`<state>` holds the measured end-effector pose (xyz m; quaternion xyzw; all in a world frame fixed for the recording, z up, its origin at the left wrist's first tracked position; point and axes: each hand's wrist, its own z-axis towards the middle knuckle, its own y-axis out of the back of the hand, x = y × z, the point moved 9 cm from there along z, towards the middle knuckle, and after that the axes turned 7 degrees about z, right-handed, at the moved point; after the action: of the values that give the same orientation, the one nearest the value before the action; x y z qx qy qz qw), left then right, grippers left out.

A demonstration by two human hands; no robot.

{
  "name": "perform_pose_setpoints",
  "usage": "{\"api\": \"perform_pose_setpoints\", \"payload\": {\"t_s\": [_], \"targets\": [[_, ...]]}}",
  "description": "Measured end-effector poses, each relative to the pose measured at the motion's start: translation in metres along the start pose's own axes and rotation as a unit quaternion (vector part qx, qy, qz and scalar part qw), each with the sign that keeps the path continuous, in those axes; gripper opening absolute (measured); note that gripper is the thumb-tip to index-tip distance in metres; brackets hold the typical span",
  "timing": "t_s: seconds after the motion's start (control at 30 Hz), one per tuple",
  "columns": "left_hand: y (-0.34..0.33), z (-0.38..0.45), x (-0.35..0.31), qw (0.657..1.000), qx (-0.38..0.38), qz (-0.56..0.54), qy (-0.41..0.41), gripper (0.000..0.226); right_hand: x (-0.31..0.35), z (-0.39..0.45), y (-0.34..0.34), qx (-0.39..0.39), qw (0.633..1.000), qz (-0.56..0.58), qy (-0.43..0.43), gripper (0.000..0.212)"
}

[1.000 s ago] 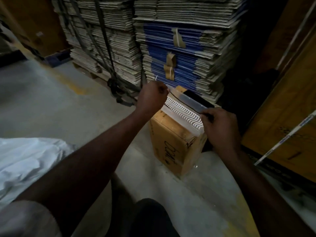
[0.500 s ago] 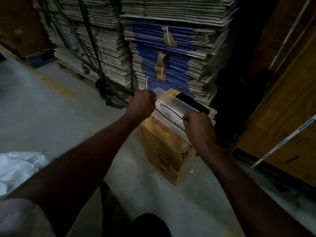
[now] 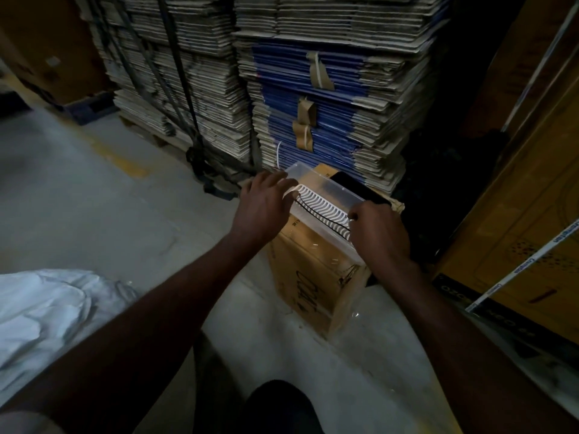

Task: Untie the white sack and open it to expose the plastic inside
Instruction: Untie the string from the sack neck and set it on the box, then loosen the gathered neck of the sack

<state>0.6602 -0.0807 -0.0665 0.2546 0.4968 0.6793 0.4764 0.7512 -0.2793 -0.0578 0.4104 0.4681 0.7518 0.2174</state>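
The white sack lies crumpled on the floor at the lower left, beside my left forearm and away from both hands. No tie or plastic inside it shows. My left hand rests with fingers spread on the far left end of a clear plastic box that holds a row of white wavy pieces. At the box's near right end, my right hand is closed on its edge. The clear box sits on top of a brown cardboard carton.
Tall strapped stacks of flattened cardboard stand right behind the carton. Large brown boxes with white strapping wall off the right side. A thin white strip sticks up by the stack. Grey concrete floor spreads to the left.
My left hand has gone from a fist to spread fingers on the box's end. My right hand has slid along the near edge. The view has shifted and shows more of the sack.
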Motion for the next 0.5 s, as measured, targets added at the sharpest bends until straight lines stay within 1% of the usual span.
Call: {"api": "perform_pose_setpoints", "payload": {"t_s": [0.1, 0.2, 0.33, 0.43, 0.5], "targets": [[0.019, -0.019, 0.004, 1.000, -0.006, -0.013, 0.015, 0.034, 0.015, -0.011, 0.013, -0.014, 0.999, 0.037, 0.014, 0.020], [0.043, -0.049, 0.006, 1.000, -0.010, -0.009, 0.019, 0.036, 0.043, -0.030, 0.025, -0.029, 0.996, 0.070, 0.053, 0.017], [0.083, -0.100, 0.015, 0.998, -0.044, -0.009, 0.040, 0.041, 0.092, -0.067, 0.031, 0.002, 0.988, 0.120, 0.097, 0.019], [0.113, -0.145, 0.028, 0.996, -0.067, 0.000, 0.057, 0.040, 0.133, -0.102, 0.032, 0.025, 0.980, 0.146, 0.133, 0.018], [0.135, -0.177, 0.038, 0.994, -0.084, -0.004, 0.063, 0.038, 0.160, -0.126, 0.028, 0.049, 0.972, 0.168, 0.155, 0.022]]}}
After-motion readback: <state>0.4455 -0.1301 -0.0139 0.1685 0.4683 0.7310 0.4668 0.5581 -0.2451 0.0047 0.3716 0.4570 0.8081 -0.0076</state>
